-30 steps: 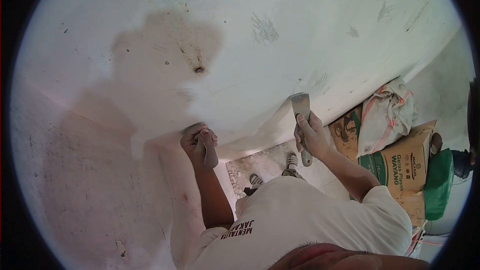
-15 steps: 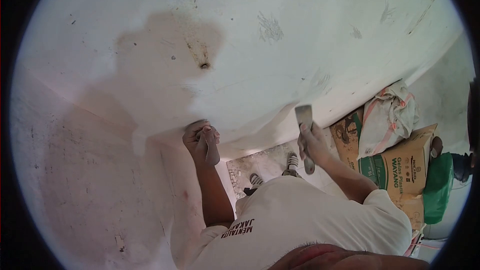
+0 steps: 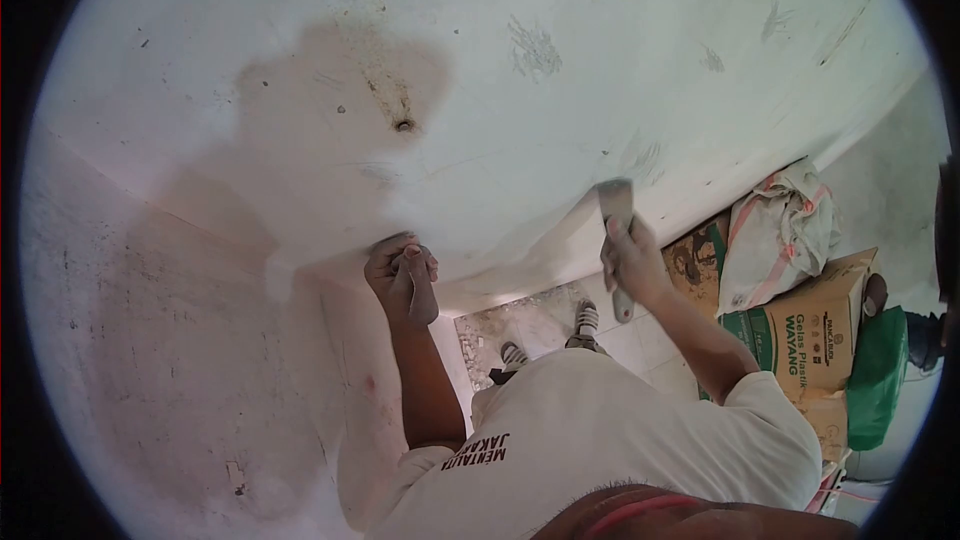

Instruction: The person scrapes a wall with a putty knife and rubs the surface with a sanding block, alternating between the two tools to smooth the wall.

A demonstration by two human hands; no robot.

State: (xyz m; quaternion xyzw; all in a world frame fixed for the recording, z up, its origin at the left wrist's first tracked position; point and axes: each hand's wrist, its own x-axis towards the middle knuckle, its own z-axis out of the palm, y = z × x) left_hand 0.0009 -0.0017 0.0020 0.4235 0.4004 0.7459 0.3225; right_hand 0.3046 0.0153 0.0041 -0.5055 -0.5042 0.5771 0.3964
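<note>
Closed around a brownish-grey handled tool (image 3: 422, 298), my left hand (image 3: 398, 265) is close to the pale wall (image 3: 500, 120); the tool's far end is mostly hidden, with a thin dark edge showing above the fingers. My right hand (image 3: 637, 262) grips a putty knife (image 3: 616, 202) with a flat, grey metal blade. The blade points up at the wall, and the handle end sticks out below the fingers. Whether the blade touches the wall I cannot tell. Scuffs, grey scratch marks and a small dark hole (image 3: 403, 126) mark the wall.
At the right are a cardboard box (image 3: 825, 325), a white sack with red stripes (image 3: 785, 235) and a green bag (image 3: 876, 380). A corner wall (image 3: 200, 360) stands at the left. My sandalled feet are on the tiled floor (image 3: 540, 325) below.
My right hand and the putty knife have moved up and slightly right, nearer the wall. My left hand has barely shifted.
</note>
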